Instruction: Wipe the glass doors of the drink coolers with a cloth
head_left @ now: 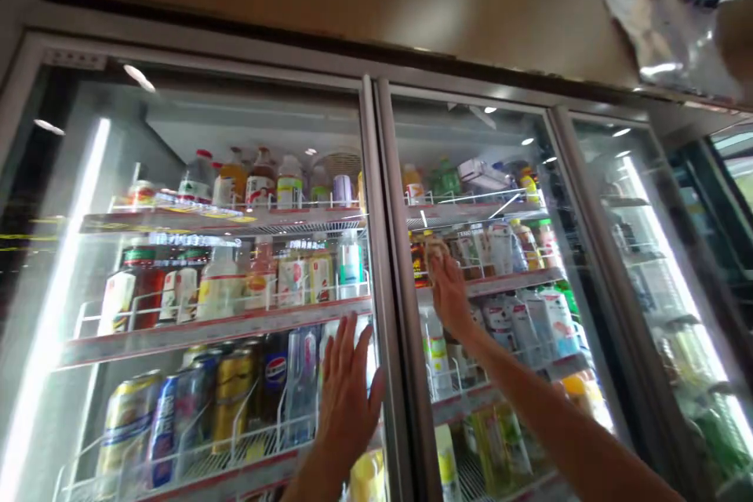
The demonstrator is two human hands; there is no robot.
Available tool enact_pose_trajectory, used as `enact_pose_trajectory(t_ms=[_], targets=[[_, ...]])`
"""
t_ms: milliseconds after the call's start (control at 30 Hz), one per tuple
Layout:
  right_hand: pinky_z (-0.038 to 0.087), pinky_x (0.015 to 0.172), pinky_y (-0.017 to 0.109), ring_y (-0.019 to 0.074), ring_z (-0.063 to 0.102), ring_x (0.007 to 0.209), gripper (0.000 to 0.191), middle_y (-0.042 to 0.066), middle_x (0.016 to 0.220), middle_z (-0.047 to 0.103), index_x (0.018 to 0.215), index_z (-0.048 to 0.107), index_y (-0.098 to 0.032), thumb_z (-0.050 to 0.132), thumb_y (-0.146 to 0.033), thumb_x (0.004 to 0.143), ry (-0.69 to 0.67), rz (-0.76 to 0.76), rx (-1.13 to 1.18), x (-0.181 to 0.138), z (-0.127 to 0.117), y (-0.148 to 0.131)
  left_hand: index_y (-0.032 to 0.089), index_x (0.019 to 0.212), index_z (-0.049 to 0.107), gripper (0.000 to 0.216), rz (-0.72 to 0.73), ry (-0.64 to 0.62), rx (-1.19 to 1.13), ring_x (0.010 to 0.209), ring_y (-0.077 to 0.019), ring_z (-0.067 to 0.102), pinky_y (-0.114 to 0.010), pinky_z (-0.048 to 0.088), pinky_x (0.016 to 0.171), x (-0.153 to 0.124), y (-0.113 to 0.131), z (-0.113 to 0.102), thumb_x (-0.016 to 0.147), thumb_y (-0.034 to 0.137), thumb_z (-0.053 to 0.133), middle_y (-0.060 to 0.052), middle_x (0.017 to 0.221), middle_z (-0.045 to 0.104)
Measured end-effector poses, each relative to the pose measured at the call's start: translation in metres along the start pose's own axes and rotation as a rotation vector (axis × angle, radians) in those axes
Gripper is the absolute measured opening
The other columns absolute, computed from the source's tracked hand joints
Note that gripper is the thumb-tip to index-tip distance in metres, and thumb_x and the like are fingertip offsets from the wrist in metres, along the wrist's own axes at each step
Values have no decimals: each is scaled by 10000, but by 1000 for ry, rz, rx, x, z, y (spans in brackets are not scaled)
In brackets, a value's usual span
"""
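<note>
The left hand (348, 392) is open, fingers a bit apart, holding nothing that shows, before the big clear glass left door (252, 114), near its long grey metal edge (377, 188). The right hand (452, 294) reaches up at the clear glass right door (435, 137), fingers stretched by a blurry tan patch (434, 251); I cannot tell if it holds anything. Behind the glass, colourful bottles (262, 176) and shiny cans (123, 417) fill wire-edged shelves (223, 327), with open room above the top row.
</note>
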State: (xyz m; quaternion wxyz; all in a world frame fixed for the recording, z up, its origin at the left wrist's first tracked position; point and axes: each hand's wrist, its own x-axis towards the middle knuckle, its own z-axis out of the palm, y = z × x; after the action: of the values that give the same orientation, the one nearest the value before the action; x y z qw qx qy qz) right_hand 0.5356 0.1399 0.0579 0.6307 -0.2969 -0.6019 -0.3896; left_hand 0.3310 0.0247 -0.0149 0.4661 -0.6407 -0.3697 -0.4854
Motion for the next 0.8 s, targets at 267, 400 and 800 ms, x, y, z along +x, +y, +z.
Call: enact_pose_trajectory(t_ms=[267, 400, 800], targets=[[218, 1066, 534, 263, 275, 1358, 507, 93, 1471, 323, 1369, 394, -217, 351, -144, 869, -234, -98, -144, 83, 8, 64, 143, 1363, 316, 557, 95, 3, 148, 1361, -229, 270, -462, 312, 1084, 100, 50, 76, 822, 206, 435, -117, 1428, 375], [238, 1051, 540, 282, 275, 1355, 512, 124, 1470, 313, 1380, 380, -177, 332, -152, 871, -142, 70, -118, 112, 11, 92, 151, 1358, 334, 541, 53, 32, 329, 1362, -247, 264, -470, 332, 1069, 104, 54, 106, 839, 260, 441, -93, 1427, 381], [182, 1013, 628, 355, 320, 1308, 490, 210, 1422, 353, 1355, 407, -120, 331, -126, 871, 67, 307, -16, 167, -9, 220, 106, 1341, 363, 497, -121, 100, 423, 1333, -258, 326, -481, 368, 1042, 176, 82, 155, 893, 322, 342, -155, 1421, 370]])
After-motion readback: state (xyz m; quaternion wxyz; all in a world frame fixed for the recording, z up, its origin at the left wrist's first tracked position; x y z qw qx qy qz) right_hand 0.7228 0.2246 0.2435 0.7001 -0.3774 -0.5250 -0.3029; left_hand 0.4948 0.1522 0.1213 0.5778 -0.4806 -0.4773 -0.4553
